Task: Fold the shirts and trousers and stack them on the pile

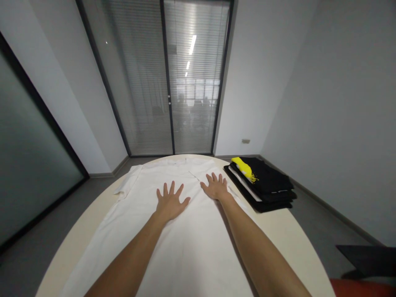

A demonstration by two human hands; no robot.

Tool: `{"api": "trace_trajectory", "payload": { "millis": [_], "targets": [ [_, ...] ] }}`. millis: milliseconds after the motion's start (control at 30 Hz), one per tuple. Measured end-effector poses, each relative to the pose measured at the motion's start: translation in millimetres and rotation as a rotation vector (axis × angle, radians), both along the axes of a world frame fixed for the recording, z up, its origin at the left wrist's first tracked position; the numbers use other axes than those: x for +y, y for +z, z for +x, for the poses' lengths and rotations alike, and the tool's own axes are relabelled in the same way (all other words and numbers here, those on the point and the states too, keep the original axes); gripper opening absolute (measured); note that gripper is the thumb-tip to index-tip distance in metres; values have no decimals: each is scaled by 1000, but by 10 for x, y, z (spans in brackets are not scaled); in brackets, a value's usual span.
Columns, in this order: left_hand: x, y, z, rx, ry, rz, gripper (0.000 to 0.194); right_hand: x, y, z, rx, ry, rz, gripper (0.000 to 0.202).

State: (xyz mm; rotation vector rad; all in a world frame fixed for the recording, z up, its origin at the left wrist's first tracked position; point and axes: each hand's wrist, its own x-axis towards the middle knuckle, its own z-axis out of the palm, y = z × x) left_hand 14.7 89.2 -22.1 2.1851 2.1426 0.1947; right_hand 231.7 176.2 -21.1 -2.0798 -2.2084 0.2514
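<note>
A white short-sleeved shirt [185, 239] lies spread flat along a cream table [291, 239], collar at the far end. My left hand [170, 203] rests palm down on the shirt's chest, fingers spread. My right hand [216, 187] lies flat too, fingers apart, on the shirt's right shoulder area. Neither hand grips the cloth. The left sleeve [128, 185] sticks out toward the table's far left edge.
A stack of folded dark clothes [269, 187] with a yellow piece [243, 167] on top sits at the table's far right. Glass doors with blinds [167, 78] stand beyond the table. A dark object and something red show at the lower right corner [365, 264].
</note>
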Motion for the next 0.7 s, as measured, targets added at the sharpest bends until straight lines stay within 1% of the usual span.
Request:
{"api": "trace_trajectory", "payload": {
  "millis": [100,167,233,300,367,433,467,567,700],
  "targets": [
    [11,-19,-9,-7,-1,6,78,24,78,-73,-38,-28,-51,79],
    [26,-33,-13,-14,-5,8,79,52,163,-184,-70,-35,-31,78],
    [40,-44,-16,-19,-7,20,79,82,241,-347,-68,32,58,72],
    [50,-49,-19,-20,-7,33,79,113,275,-536,-13,157,98,67],
    [60,-46,-22,-22,-9,33,79,151,251,-708,57,240,25,65],
    [78,-38,-26,-29,-14,28,80,205,187,-826,81,235,-64,68],
    [94,-34,-28,-35,-15,27,80,238,150,-861,77,218,-83,70],
    [165,-31,-33,-49,-16,34,80,343,69,-893,56,189,-83,71],
    [251,-60,-38,-58,-16,64,78,384,46,-862,71,189,-40,69]
  ]
}}
